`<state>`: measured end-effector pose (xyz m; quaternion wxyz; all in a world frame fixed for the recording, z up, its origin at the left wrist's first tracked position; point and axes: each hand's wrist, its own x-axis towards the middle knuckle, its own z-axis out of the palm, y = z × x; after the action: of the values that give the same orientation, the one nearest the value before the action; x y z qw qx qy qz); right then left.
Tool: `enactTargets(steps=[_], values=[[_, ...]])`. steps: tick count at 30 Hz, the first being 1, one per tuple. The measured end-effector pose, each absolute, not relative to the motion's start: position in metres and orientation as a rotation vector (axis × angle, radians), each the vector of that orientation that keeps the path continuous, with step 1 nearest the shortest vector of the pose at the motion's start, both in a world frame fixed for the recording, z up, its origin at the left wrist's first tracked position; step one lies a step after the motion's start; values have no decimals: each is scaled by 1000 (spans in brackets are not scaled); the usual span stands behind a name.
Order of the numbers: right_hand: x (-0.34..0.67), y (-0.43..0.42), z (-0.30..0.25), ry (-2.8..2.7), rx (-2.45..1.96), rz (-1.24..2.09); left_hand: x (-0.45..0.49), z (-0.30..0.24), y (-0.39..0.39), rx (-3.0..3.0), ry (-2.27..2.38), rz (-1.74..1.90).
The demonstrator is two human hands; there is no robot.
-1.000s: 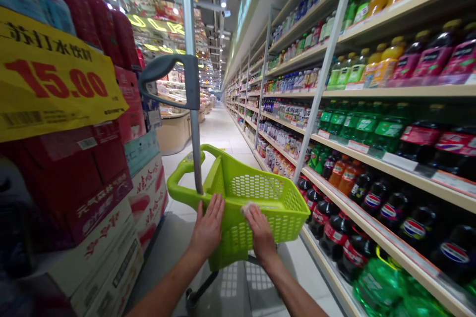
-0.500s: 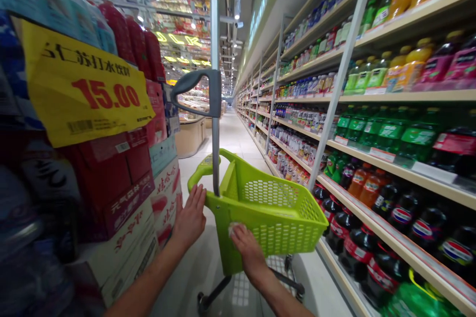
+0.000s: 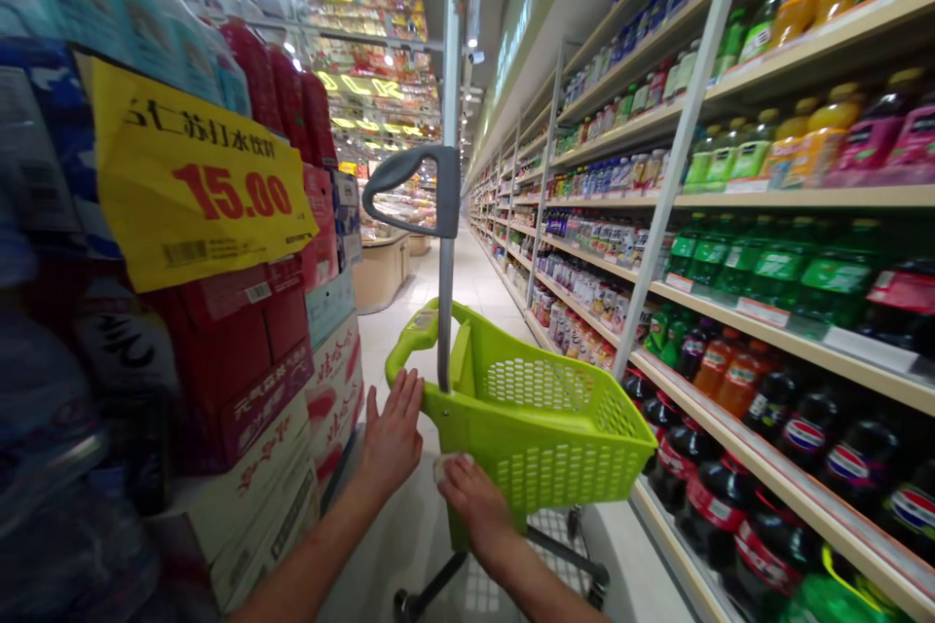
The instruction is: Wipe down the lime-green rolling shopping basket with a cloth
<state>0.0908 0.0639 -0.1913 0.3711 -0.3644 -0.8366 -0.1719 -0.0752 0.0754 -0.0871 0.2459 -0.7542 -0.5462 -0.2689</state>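
Observation:
A lime-green shopping cart [image 3: 577, 462] with perforated basket walls stands before me in the aisle. My left hand [image 3: 392, 438] rests against its near upper corner, just below the green push handle [image 3: 410, 343], with the fingers stretched out. Under my right hand [image 3: 478, 506] a small white wipe [image 3: 441, 467] is pinched and pressed to the cart's near side panel; most of the wipe is hidden by the fingers. A metal pole [image 3: 446, 311] rises from the cart's rear edge and carries a grey looped handle [image 3: 413, 190].
Shelves of bottled drinks [image 3: 796, 258] line the right side close to the cart. Stacked drink cartons [image 3: 248, 360] with a yellow price sign [image 3: 211, 185] crowd the left. The tiled aisle floor [image 3: 478, 274] runs straight ahead past a rounded display counter [image 3: 380, 273].
My right hand with the wipe has slid left across the side panel to its near edge. My left hand stays at the corner. The view has shifted slightly, moving everything a little right.

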Motion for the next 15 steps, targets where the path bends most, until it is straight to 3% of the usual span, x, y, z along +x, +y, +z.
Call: enactTargets(steps=[2, 5, 8, 15], values=[[93, 63, -168, -2040, -933, -393, -72, -89, 75, -2052, -1485, -753], [83, 70, -90, -1832, -799, -440, -66, -90, 73, -2044, -1494, -779], [70, 82, -27, -1976, -692, -617, -62, -89, 71, -2065, -1488, -763], [89, 105, 11, -2445, -490, -988, -60, -87, 71, -2095, -1411, -706]])
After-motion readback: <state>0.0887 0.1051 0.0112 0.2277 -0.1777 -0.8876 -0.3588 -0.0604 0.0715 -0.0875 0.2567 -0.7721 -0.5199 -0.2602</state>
